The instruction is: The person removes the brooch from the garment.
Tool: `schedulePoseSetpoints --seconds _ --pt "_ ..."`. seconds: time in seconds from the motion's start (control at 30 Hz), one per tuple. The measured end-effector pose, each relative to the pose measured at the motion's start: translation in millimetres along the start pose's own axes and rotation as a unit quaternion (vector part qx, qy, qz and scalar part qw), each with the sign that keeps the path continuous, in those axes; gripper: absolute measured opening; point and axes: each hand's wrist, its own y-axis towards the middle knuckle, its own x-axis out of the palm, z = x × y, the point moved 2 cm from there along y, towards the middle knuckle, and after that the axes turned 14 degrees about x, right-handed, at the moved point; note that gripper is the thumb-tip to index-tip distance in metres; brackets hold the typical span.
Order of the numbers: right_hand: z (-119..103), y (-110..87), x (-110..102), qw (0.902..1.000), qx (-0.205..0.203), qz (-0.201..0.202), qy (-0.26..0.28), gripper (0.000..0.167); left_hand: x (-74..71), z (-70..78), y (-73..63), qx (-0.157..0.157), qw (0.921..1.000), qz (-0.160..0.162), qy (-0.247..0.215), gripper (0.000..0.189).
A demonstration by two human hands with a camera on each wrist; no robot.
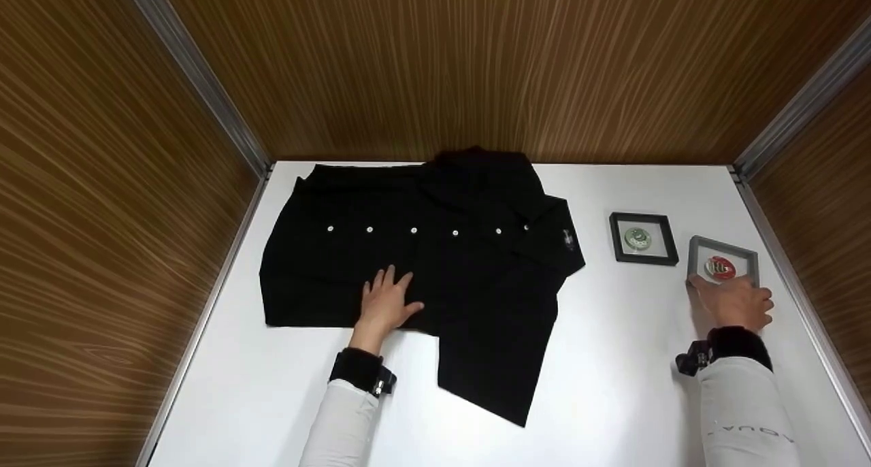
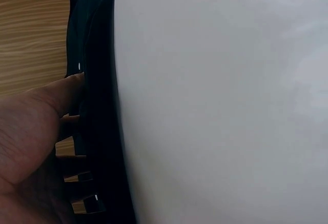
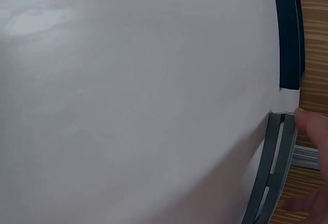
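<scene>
A black short-sleeved shirt (image 1: pixel 476 283) with white buttons lies spread on the white table, its collar end to the right. My left hand (image 1: pixel 386 303) rests on the shirt's near side with fingers spread and straight. In the left wrist view, the thumb (image 2: pixel 66 90) lies on the dark cloth near its edge. At the right, my right hand (image 1: pixel 738 302) grips the near edge of a grey square display frame (image 1: pixel 752 259), which holds a round red-and-white badge (image 1: pixel 720 268). The right wrist view shows the thumb (image 3: pixel 310 124) against the frame's corner; the other fingers are partly hidden.
A black square frame (image 1: pixel 670 249) with a round green badge (image 1: pixel 637 239) lies between the shirt and the grey frame. Wood-patterned walls (image 1: pixel 408 65) enclose the white table (image 1: pixel 612 358) at the back, left and right, with metal strips along the corners.
</scene>
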Motion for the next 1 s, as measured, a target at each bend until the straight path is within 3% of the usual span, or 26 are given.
schedulePoseSetpoints --seconds 1.0 --pt "0.6 7.9 -4.6 0.9977 -0.039 -0.045 -0.032 0.107 0.5 -1.0 0.4 -0.001 1.0000 -0.003 -0.005 0.070"
